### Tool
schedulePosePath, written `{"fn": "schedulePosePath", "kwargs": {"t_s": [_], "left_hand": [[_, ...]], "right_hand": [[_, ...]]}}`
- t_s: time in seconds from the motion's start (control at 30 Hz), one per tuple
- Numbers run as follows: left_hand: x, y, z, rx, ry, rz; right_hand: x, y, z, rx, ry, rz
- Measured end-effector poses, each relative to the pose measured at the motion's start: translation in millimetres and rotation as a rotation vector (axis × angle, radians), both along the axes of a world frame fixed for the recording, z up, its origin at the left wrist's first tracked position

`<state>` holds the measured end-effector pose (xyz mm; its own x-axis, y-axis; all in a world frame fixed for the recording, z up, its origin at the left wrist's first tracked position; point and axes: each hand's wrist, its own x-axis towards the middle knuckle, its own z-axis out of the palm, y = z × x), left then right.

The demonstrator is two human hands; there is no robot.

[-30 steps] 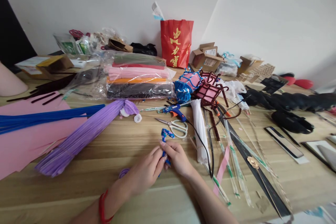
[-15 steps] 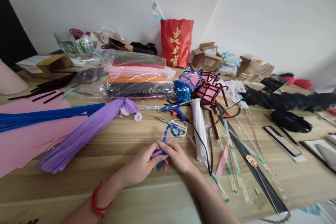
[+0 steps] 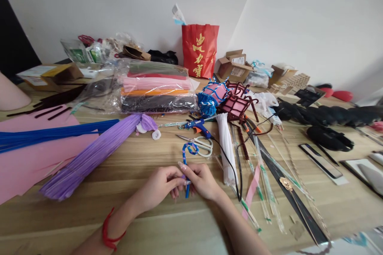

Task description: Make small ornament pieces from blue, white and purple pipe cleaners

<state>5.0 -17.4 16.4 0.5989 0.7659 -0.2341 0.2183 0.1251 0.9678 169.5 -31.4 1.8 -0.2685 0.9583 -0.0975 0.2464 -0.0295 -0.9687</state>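
Note:
A blue pipe cleaner with purple wound around it [image 3: 184, 155] stands upright between my hands, its top curled into a loop and its plain blue end poking out below. My right hand [image 3: 203, 179] is closed on its stem, thumb in front. Fingers pinched, my left hand [image 3: 164, 185] meets it from the left side, where a bit of purple pipe cleaner shows at the fingertips. Just beyond the loop lie white-handled scissors [image 3: 205, 146], and behind them a blue glue gun [image 3: 200, 126].
Bundles of purple [image 3: 95, 155] and blue pipe cleaners [image 3: 60, 131] lie left, over pink sheets [image 3: 20, 175]. White pipe cleaners [image 3: 226, 147] and the glue gun's cord are to the right. Pink lanterns [image 3: 237, 105], a plastic-wrapped pack [image 3: 158, 83] and a red bag [image 3: 200, 48] stand behind.
The curled top has swung left, and the lower end now points almost straight down. The purple strand at my left fingers shows less than before. My left hand has shifted slightly.

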Motion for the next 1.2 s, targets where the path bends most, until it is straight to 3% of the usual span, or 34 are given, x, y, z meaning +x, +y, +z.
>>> {"fn": "schedulePosePath", "kwargs": {"t_s": [0.17, 0.3, 0.43, 0.63, 0.73, 0.9, 1.2], "left_hand": [[-3.6, 3.4, 2.5, -0.139, -0.037, 0.010], [-5.5, 2.7, 9.1, -0.142, -0.041, -0.003], [-4.8, 0.2, 10.9, -0.194, 0.011, -0.047], [-9.3, 6.3, 2.5, -0.129, 0.015, -0.072], [-13.3, 8.3, 4.1, -0.221, -0.068, -0.074], [-17.4, 5.9, 13.0, -0.458, -0.242, -0.188], [-20.5, 6.1, 10.6, -0.594, -0.345, -0.223]], "right_hand": [[-0.3, 1.1, -2.6, -0.176, 0.296, 0.005], [2.7, 1.3, -4.0, -0.444, 0.573, 0.121], [7.3, 0.1, -4.8, -0.623, 0.673, 0.209], [3.5, 0.2, -2.3, -0.480, 0.623, 0.145], [2.1, -0.3, 0.8, -0.416, 0.583, 0.122], [2.8, -3.1, 3.7, -0.237, 0.465, 0.133], [-3.1, -8.1, 6.5, 0.187, 0.112, 0.001]]}}
